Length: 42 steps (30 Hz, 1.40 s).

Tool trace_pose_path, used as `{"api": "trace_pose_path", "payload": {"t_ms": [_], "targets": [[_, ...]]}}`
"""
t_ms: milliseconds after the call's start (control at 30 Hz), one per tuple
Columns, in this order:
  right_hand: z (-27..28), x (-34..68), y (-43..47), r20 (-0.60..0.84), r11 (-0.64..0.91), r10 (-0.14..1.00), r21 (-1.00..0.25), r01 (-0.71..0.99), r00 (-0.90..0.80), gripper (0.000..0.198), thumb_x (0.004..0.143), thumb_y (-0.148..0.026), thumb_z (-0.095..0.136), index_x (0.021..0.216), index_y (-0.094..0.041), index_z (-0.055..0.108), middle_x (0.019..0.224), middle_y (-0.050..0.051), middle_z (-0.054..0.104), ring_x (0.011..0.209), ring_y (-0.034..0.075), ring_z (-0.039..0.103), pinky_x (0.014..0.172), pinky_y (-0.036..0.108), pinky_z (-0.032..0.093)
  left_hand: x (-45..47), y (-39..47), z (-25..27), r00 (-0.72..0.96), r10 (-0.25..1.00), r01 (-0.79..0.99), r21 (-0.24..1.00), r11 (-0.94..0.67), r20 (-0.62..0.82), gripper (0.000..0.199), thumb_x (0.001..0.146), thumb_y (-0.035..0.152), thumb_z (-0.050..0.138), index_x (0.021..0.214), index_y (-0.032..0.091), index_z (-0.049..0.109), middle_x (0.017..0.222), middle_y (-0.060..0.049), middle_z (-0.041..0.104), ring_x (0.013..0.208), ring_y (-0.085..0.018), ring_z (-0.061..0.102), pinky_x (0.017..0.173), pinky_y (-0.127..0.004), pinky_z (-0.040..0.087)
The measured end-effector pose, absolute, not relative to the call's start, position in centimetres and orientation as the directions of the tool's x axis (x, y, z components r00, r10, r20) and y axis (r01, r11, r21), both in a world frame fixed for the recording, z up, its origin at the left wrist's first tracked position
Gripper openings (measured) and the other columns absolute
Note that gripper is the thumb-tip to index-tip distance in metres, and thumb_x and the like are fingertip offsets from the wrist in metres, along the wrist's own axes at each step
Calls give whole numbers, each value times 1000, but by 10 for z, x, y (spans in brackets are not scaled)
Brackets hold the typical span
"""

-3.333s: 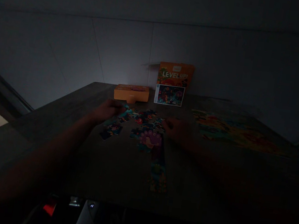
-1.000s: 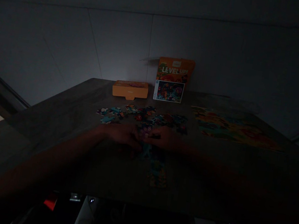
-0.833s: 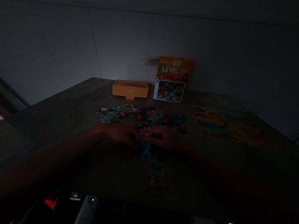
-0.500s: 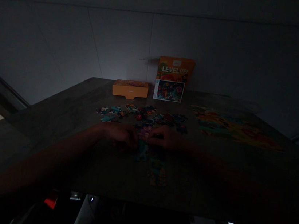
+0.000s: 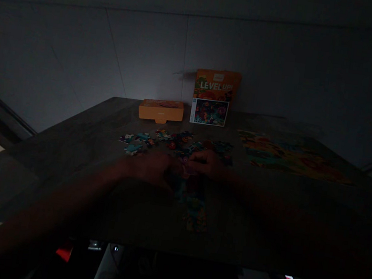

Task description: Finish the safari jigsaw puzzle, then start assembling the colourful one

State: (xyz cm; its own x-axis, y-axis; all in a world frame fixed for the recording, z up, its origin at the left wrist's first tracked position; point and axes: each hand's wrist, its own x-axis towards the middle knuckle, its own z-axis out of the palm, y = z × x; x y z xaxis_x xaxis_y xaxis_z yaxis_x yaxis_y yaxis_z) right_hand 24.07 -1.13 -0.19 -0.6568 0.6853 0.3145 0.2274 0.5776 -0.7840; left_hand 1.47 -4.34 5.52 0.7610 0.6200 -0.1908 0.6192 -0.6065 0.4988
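The picture is very dark. My right hand (image 5: 208, 164) is closed, its thumb and fingertips pinched at the edge of a pink and purple puzzle piece (image 5: 187, 169). On the other side of that piece is my left hand (image 5: 156, 168), smeared by motion, with its fingertips hard to make out. Just below the hands, teal joined puzzle pieces (image 5: 182, 190) lie against a strip of assembled puzzle (image 5: 196, 216) that runs toward the front edge. Beyond the hands, several loose puzzle pieces (image 5: 174, 141) are spread over the table.
An orange box (image 5: 161, 111) lies at the back of the table (image 5: 79, 143). Right of it stands an orange "LEVEL UP!" box (image 5: 218, 85) with a picture card (image 5: 209, 112) in front. A colourful assembled puzzle (image 5: 293, 158) lies flat on the right.
The teal pieces and the pink piece have shifted right, closer to the assembled strip. My left hand has moved slightly right and blurred; my right hand has moved only a little.
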Motion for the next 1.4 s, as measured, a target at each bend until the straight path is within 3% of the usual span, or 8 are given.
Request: {"api": "trace_pose_path", "payload": {"t_ms": [200,533,867,967,1067,1200,1300,1400], "targets": [[-3,241,-11,295,573,701,-775,267,-649,31,84,-40,58,77,-12,68,69,3,66,62,12,56,58,22,40,23,-55,54,809,547,585,379,-717,-215,38,72,40,75,103,21,66,98,-3,68,82,-19,61,68,-25,41],[-4,240,-12,325,626,666,-732,268,-671,27,85,-35,56,78,-12,68,69,3,66,62,12,57,58,22,39,-20,-26,58,683,636,724,222,-653,-359,43,66,42,76,97,17,62,88,-2,62,75,-17,57,60,-23,37],[-4,240,-14,290,599,682,-748,285,-672,30,86,-38,57,80,-11,69,73,4,69,65,14,59,60,23,41,-10,-26,55,677,699,734,286,-616,-230,48,67,40,75,107,18,59,96,-3,63,82,-18,58,66,-24,40],[-5,241,-12,288,621,678,-717,317,-677,31,87,-38,55,81,-11,69,72,4,69,65,14,59,61,24,41,-17,-20,56,666,720,734,346,-585,-194,65,62,48,80,114,17,57,95,-4,61,80,-19,57,65,-24,40],[-7,243,-12,323,670,662,-660,341,-676,30,88,-36,53,82,-11,69,71,4,68,64,14,60,59,23,40,-35,-9,62,606,772,774,367,-516,-193,74,58,51,81,117,15,55,83,-1,58,68,-15,54,58,-23,37],[-8,244,-16,408,798,590,-427,425,-697,26,89,-32,53,92,-14,72,71,5,67,62,14,58,61,26,42,-60,5,65,603,776,771,387,-506,-184,55,65,44,78,112,19,65,74,3,57,65,-12,50,58,-20,34],[-2,240,-25,480,877,480,-244,414,-734,28,90,-31,53,104,-15,71,89,10,68,80,19,59,73,31,45,-65,12,59,632,751,728,480,-489,-194,39,71,39,74,106,21,72,74,3,63,64,-10,51,59,-19,35],[3,236,-31,426,917,399,-198,347,-812,33,91,-34,55,117,-18,67,108,13,62,97,22,56,82,35,47,-58,15,49,664,725,683,542,-490,-182,30,74,39,72,98,21,75,74,2,67,62,-10,53,59,-18,36]]}}
